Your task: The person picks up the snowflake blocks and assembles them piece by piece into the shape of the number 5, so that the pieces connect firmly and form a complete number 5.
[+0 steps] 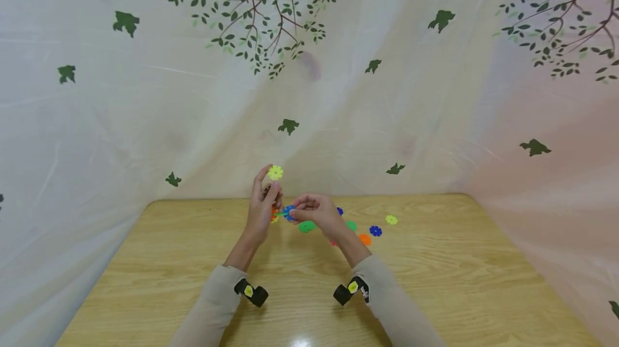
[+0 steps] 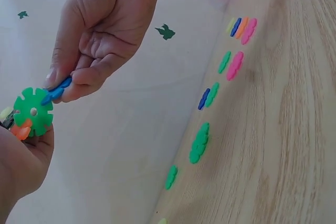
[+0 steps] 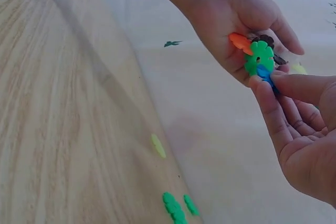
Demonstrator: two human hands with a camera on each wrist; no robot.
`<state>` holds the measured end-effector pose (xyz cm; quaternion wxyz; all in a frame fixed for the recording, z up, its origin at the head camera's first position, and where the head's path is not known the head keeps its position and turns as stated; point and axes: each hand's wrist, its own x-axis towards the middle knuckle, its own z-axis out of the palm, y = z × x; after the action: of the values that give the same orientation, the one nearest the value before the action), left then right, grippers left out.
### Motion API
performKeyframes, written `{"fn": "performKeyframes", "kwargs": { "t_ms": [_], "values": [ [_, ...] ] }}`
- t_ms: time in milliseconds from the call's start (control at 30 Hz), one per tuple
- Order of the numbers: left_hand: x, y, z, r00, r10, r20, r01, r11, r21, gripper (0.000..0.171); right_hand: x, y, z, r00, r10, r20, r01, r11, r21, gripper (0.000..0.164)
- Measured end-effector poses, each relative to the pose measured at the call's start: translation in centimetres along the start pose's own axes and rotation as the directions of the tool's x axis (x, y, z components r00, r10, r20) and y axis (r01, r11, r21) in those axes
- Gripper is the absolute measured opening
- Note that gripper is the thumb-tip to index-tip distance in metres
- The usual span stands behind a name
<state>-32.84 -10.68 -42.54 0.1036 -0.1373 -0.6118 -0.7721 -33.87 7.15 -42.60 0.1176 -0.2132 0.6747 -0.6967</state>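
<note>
My left hand point(image 1: 261, 210) holds a cluster of joined plastic snowflake discs above the table. In it are a yellow disc point(image 1: 275, 172) at the top, a dark brown disc point(image 3: 264, 39), an orange disc point(image 2: 21, 129) and a green disc point(image 2: 34, 111) facing outward. Between thumb and fingertips, my right hand point(image 1: 316, 211) pinches a blue disc point(image 2: 55, 92), whose edge meets the rim of the green one. Whether the blue disc sits in a notch, I cannot tell. The left fingers and palm hide part of the cluster.
Loose discs lie on the wooden table point(image 1: 159, 261), mostly right of the hands: green point(image 1: 306, 226), blue point(image 1: 375, 231), orange point(image 1: 365, 239), yellow point(image 1: 391, 219) and pink point(image 2: 234, 66). A pale curtain point(image 1: 217, 121) printed with leaves hangs behind the table's far edge.
</note>
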Motion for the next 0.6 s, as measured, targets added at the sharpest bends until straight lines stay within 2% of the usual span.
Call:
{"fn": "performKeyframes", "kwargs": {
  "t_ms": [100,233,333,467,600],
  "values": [
    [0.0,0.0,0.0,1.000,-0.014,0.013,0.014,1.000,0.002,0.054,0.1,0.0,-0.4,1.000,0.021,0.003,-0.021,1.000,-0.006,0.017],
    [-0.1,0.0,-0.1,0.998,-0.034,0.049,0.033,0.999,0.024,0.067,0.2,-0.1,-0.9,1.000,0.031,0.005,-0.031,0.999,-0.032,0.017],
    [0.0,-0.1,-0.4,0.993,-0.062,0.105,0.053,0.994,0.091,0.071,0.2,-0.1,-1.3,1.000,0.024,0.002,-0.024,0.999,-0.045,0.017],
    [0.1,-0.2,-0.8,0.973,-0.142,0.181,0.102,0.971,0.215,0.063,0.2,-0.4,-1.7,1.000,0.009,-0.014,-0.009,0.998,-0.054,0.019],
    [0.0,-0.3,-1.0,0.954,-0.206,0.216,0.139,0.947,0.288,0.051,0.2,-0.6,-2.2,0.999,0.011,-0.034,-0.013,0.999,-0.046,0.020]
  ]
}}
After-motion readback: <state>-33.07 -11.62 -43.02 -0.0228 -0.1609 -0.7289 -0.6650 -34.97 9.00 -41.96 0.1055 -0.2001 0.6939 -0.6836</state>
